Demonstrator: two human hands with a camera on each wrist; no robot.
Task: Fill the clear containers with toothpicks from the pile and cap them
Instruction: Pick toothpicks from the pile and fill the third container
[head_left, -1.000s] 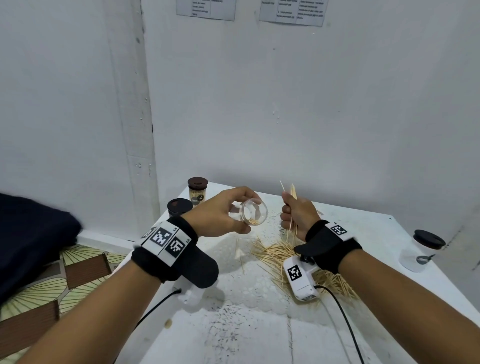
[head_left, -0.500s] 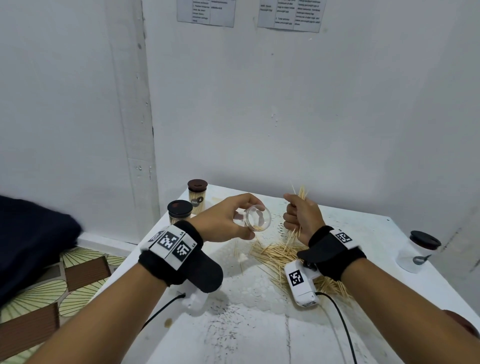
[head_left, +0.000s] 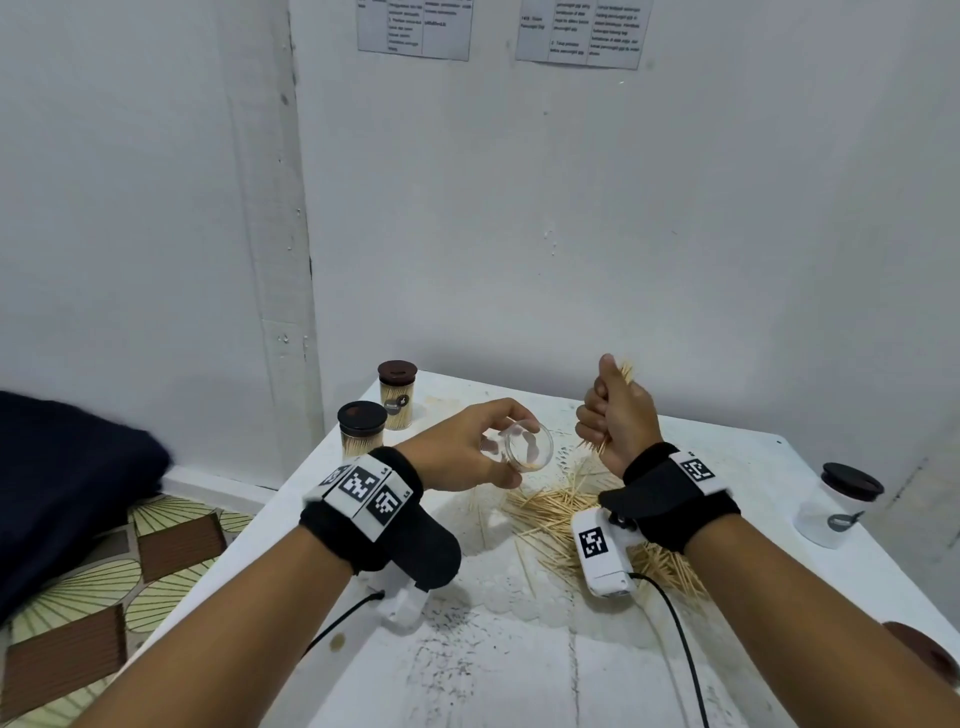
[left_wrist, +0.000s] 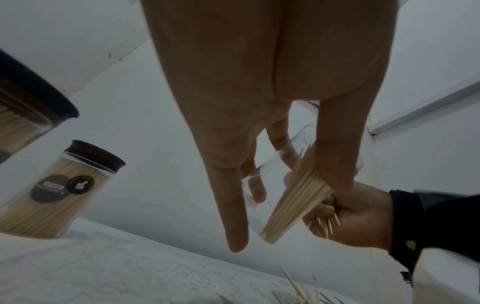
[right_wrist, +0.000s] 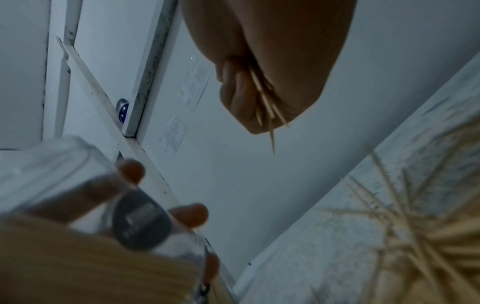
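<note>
Above the white tabletop, the left hand grips an uncapped clear container around its wall, tipped on its side with the open mouth turned toward the right hand. The left wrist view shows some toothpicks already lying inside it. The right hand is closed in a fist around a bundle of toothpicks, held just beside the mouth, with tips sticking out above and below the fist. The loose toothpick pile lies on the tabletop beneath both hands. Two filled, dark-capped containers stand at the far left corner, and another capped container stands well apart at the right edge.
</note>
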